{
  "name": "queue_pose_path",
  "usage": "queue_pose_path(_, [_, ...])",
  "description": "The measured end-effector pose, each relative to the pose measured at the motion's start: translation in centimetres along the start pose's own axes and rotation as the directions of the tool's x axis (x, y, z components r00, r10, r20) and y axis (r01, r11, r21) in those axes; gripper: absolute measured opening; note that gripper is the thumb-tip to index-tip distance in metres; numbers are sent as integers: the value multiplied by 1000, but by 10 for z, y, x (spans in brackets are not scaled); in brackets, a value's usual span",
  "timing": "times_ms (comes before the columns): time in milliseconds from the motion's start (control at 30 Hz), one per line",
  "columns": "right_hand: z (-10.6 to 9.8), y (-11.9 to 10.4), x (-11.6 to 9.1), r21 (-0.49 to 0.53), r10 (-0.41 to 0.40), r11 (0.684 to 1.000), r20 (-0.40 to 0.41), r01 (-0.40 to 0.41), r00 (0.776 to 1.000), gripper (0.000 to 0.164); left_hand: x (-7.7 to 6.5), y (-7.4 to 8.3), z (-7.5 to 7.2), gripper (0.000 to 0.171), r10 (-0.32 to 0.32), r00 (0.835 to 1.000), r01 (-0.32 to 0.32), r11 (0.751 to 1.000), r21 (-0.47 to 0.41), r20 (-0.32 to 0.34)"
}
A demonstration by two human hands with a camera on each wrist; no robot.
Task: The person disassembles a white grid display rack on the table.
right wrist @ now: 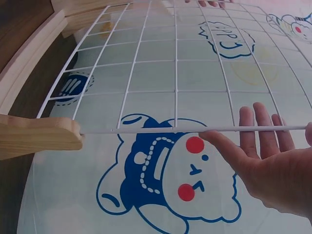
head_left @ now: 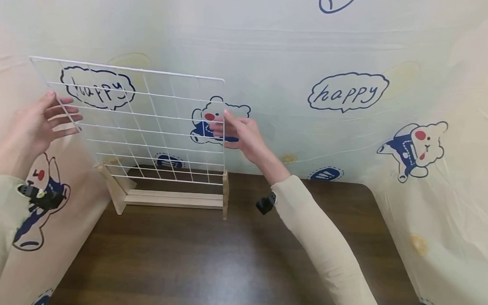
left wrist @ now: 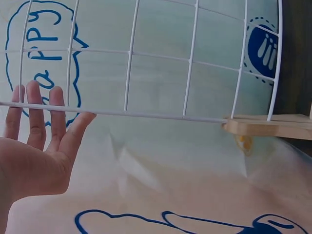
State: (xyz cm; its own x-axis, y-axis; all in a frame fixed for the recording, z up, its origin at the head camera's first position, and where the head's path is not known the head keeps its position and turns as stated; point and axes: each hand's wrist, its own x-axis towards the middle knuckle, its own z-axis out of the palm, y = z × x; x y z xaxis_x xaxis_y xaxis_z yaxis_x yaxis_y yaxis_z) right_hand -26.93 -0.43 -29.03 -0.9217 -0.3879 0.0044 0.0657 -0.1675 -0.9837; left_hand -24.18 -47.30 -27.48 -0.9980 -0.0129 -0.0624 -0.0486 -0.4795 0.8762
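Observation:
A white wire grid panel [head_left: 127, 68] stands tilted in a light wooden stand [head_left: 173, 199] at the left back of the table. The panel's lower side corners meet the stand's two end pieces. At the panel's left edge is my left hand [head_left: 37, 123], its fingers spread and fairly straight across the side wire, thumb tip at that wire. On the opposite edge, my right hand [head_left: 246, 137] has its thumb by the side wire and its extended fingers behind it. In the right wrist view the thumb tip of the right hand [right wrist: 268, 170] meets the edge wire.
The dark brown wooden table [head_left: 224, 259] extends in front of the stand and to its right. A pale printed cloth [head_left: 271, 50] with cartoon bears and lettering hangs behind and along both sides. A small black camera [head_left: 265, 202] is on the right wrist.

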Motion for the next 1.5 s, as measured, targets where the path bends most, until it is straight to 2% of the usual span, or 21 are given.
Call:
queue_pose_path(333, [0, -14, 0, -3, -36, 999, 33, 37, 999, 50, 1, 13, 7, 32, -15, 1000, 15, 999, -36, 10])
queue_pose_path(667, [0, -24, -1, -10, -36, 999, 34, 37, 999, 48, 3, 23, 16, 35, 6, 1000, -5, 999, 45, -27])
queue_pose_path(967, [-1, -36, -1, -3, -22, 1000, 49, 22, 999, 47, 6, 32, 20, 32, -7, 1000, 7, 1000, -16, -1])
queue_pose_path(1033, [-1, -38, -1, 1, -15, 1000, 53, 15, 998, 47, 7, 34, 18, 33, -16, 1000, 17, 1000, -18, 23])
queue_pose_path(1133, [-1, -40, 0, 7, 3, 1000, 64, -3, 998, 50, 10, 36, 13, 35, -58, 992, 65, 996, -67, 109])
queue_pose_path(1200, [-1, -42, 0, 8, 13, 1000, 68, -14, 998, 51, 12, 36, 9, 38, -91, 979, 112, 988, -110, 184])
queue_pose_path(1300, [-1, -44, 1, 8, 17, 1000, 71, -17, 997, 50, 15, 39, 5, 41, -128, 959, 170, 974, -151, 253])
queue_pose_path(1500, [0, -50, 1, -1, 10, 1000, 62, -10, 998, 49, 15, 46, 5, 42, -161, 949, 215, 959, -184, 271])
